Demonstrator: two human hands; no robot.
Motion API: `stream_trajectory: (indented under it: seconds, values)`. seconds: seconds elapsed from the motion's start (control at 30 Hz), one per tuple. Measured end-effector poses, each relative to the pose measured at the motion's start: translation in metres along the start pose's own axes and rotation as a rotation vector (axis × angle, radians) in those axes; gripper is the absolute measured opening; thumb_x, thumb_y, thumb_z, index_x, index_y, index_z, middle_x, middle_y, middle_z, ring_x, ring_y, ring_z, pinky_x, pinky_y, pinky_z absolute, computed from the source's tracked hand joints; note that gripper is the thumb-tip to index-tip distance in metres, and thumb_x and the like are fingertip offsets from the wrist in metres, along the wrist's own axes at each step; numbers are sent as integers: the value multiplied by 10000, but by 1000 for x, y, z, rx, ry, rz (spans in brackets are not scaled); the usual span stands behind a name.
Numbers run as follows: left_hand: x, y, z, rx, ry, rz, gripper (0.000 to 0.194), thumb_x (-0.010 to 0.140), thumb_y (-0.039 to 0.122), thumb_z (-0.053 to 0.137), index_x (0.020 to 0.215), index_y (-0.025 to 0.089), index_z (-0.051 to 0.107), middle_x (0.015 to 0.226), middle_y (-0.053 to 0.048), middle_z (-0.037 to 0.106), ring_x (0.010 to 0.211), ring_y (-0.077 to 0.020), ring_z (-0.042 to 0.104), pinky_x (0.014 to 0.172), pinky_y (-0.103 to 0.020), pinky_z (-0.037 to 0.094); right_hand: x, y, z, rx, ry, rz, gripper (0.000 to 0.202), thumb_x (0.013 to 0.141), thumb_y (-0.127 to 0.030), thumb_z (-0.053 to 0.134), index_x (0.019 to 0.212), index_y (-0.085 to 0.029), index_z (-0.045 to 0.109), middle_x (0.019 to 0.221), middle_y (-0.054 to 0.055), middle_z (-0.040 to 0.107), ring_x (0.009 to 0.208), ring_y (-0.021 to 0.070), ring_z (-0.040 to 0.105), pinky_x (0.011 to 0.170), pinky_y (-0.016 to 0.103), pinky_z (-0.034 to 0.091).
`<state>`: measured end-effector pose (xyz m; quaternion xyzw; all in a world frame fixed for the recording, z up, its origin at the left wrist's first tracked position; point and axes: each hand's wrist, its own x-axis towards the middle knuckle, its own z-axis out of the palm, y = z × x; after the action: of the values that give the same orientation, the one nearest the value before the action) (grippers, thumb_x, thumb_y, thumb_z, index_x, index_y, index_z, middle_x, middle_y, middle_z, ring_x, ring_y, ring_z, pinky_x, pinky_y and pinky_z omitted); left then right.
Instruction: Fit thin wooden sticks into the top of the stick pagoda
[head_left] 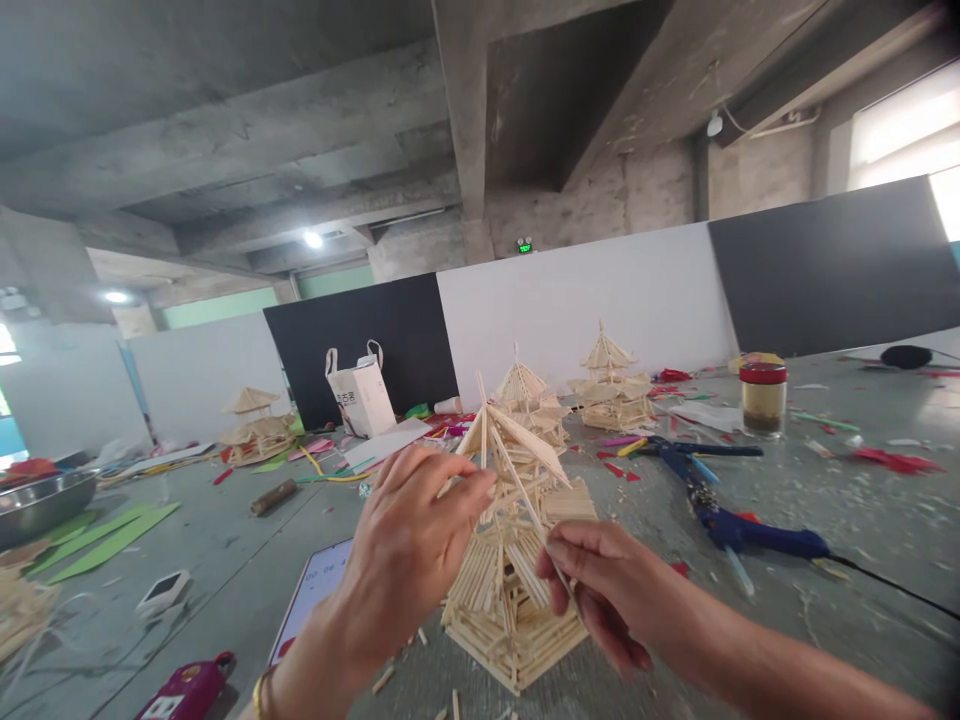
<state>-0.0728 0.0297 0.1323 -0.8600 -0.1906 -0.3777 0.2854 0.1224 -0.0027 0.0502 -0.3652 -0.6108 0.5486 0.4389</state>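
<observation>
In the middle of the table stands a model pagoda (517, 650) built of thin wooden sticks, with a pointed roof (536, 455) and a wider tiered base. My left hand (412, 530) reaches in from the left, its thumb and fingertips closed together at the lower end of a front roof ridge; part of the contact is hidden. Between the thumb and fingers of my right hand (600, 580) is a thin wooden stick (531, 505), slanting up toward the roof's peak. A phone (311, 590) lies partly behind my left wrist.
A blue glue gun (765, 535) with its cord lies at right, near blue-handled pliers (705, 450) and a red-lidded jar (763, 400). More stick pagodas (609, 385) stand behind. At left are a metal bowl (49, 505), green paper (112, 540) and a purple object (187, 690).
</observation>
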Motion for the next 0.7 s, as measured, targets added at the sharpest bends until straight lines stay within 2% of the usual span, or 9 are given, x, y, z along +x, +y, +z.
stream_trajectory:
  seconds: [0.07, 0.17, 0.23, 0.3, 0.37, 0.47, 0.53, 0.6, 0.7]
  values:
    - [-6, 14, -8, -23, 17, 9, 217, 848, 112, 575, 1046, 183, 631, 966, -51, 646, 888, -191, 537, 775, -372, 467, -13, 5, 0, -134, 42, -31, 351, 932, -430, 348, 811, -146, 515, 705, 20, 582, 304, 23, 399, 268, 144, 202]
    - [-18, 40, -11, 19, 28, 123, 204, 845, 155, 590, 1043, 161, 638, 1019, -45, 673, 984, -186, 546, 880, -344, 451, -33, 10, 2, -590, 97, -198, 350, 971, -350, 318, 723, -178, 495, 722, 37, 594, 524, 98, 516, 450, 206, 374]
    - [-28, 57, -7, 76, 23, 190, 158, 853, 182, 579, 989, 166, 658, 1002, -21, 699, 1036, -172, 547, 999, -330, 383, -45, 13, 5, -841, 63, -302, 272, 945, -244, 330, 739, -186, 497, 753, 62, 600, 661, 156, 557, 579, 255, 433]
    - [-39, 71, -2, 138, 24, 209, 137, 857, 169, 550, 928, 177, 667, 962, -11, 715, 1036, -175, 562, 1049, -347, 328, -52, 18, 10, -1002, 14, -327, 199, 893, -156, 347, 835, -179, 536, 812, 79, 620, 623, 165, 574, 546, 264, 438]
    - [-50, 82, 2, 137, -16, 173, 138, 852, 161, 527, 891, 173, 659, 876, -17, 713, 935, -188, 601, 1014, -381, 357, -57, 23, 18, -1157, -3, -326, 216, 822, -97, 378, 892, -178, 566, 806, 68, 634, 539, 157, 568, 459, 250, 402]
    - [-64, 92, 1, 9, -273, 24, 86, 850, 195, 533, 832, 174, 615, 734, -5, 650, 706, -187, 601, 760, -379, 490, -63, 30, 32, -1296, -23, -306, 260, 731, -66, 399, 892, -167, 576, 792, 64, 634, 518, 175, 569, 412, 248, 363]
    - [-71, 96, -3, -69, -470, -83, 108, 865, 214, 534, 763, 197, 566, 697, 13, 609, 632, -179, 573, 605, -338, 476, -68, 34, 39, -1354, -41, -304, 250, 700, -57, 406, 861, -158, 568, 774, 66, 628, 523, 185, 575, 418, 253, 362]
    - [-78, 98, -8, -123, -610, -168, 179, 891, 229, 506, 715, 210, 528, 693, 24, 595, 620, -169, 567, 564, -307, 437, -74, 36, 44, -1446, -50, -338, 248, 685, -43, 411, 848, -161, 555, 745, 59, 620, 478, 182, 560, 409, 264, 334]
    - [-87, 98, -12, -208, -709, -275, 220, 920, 251, 459, 714, 210, 522, 710, 30, 598, 646, -148, 582, 580, -277, 409, -79, 40, 49, -1541, -59, -391, 286, 637, 3, 419, 837, -168, 532, 723, 56, 615, 451, 193, 558, 398, 275, 263]
